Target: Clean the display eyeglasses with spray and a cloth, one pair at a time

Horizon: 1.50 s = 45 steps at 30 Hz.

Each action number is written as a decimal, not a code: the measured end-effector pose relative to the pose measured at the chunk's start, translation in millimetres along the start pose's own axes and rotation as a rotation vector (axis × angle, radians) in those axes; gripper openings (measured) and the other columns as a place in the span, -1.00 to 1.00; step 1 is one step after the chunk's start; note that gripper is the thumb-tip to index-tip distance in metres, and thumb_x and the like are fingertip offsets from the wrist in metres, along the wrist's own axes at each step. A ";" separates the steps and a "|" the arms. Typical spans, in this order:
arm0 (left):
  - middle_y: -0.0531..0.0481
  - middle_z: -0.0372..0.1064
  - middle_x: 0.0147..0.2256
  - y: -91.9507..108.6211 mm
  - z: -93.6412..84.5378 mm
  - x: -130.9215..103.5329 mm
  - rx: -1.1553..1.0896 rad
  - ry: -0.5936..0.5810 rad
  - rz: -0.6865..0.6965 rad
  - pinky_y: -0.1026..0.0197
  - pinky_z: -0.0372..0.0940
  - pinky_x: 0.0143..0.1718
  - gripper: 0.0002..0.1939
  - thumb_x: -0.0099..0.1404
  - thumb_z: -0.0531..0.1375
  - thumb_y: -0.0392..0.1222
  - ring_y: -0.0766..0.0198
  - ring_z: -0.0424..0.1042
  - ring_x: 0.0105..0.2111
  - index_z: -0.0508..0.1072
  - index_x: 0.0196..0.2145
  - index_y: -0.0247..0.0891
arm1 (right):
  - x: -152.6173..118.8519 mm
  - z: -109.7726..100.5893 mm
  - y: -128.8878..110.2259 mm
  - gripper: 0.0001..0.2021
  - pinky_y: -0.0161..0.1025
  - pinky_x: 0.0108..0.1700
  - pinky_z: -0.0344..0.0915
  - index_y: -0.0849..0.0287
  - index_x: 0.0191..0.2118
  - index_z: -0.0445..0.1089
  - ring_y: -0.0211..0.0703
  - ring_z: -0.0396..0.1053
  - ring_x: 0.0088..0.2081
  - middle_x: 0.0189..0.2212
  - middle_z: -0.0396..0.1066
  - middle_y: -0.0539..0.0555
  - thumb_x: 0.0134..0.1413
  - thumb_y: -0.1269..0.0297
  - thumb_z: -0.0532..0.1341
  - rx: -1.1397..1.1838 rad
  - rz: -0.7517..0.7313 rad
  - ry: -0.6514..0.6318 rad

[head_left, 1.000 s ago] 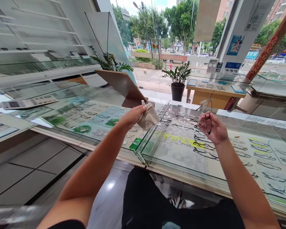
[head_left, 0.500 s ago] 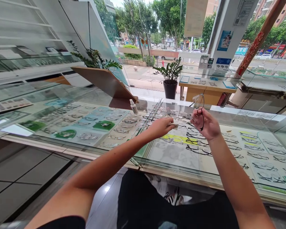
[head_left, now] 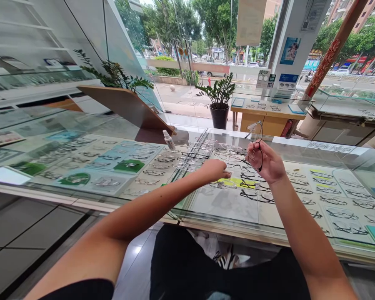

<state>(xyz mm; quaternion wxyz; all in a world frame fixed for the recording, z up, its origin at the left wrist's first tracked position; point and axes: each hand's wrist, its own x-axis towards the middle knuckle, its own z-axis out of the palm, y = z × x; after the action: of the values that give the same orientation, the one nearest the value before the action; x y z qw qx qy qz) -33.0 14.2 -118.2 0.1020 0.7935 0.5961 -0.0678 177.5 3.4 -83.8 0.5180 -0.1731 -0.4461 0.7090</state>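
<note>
My right hand (head_left: 267,163) holds a pair of thin dark-rimmed glasses (head_left: 261,143) upright above the counter, one lens rising over the fingers. To the left of it, my left hand (head_left: 215,171) is closed, palm down, with a small pale piece between the fingertips that looks like a cloth (head_left: 227,173). Beneath both hands, rows of eyeglass frames (head_left: 250,193) lie in the glass display counter (head_left: 218,208). Farther back, left of my hands, a small white spray bottle (head_left: 168,140) stands on the glass.
A tilted brown board (head_left: 128,106) rises from the counter at the back left. Beyond the counter stand a potted plant (head_left: 219,112) and a wooden display table (head_left: 262,123). More frames on coloured trays (head_left: 129,165) fill the case leftward.
My left hand has dropped slightly toward the counter. The glasses stay raised in my right hand. The whole view has shifted a little, so the surroundings appear farther left.
</note>
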 end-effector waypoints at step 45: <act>0.11 0.32 -0.43 43.3 -115.4 2.4 -1.499 0.442 0.649 0.34 0.25 -0.39 -0.63 0.33 0.31 0.09 0.42 0.28 -0.47 0.31 -0.33 -0.23 | 6.5 26.5 -69.5 -0.84 -0.17 0.29 0.39 0.06 -0.35 0.48 -0.18 0.55 0.03 -0.27 0.53 -0.02 0.29 0.21 0.29 -0.142 -0.391 0.115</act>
<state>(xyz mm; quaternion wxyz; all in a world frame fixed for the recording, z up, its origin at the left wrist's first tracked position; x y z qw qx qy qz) 7.7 32.7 -3.4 0.4969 0.6426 0.2323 0.5349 196.4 1.7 -11.6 0.6567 -0.1595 -0.4897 0.5509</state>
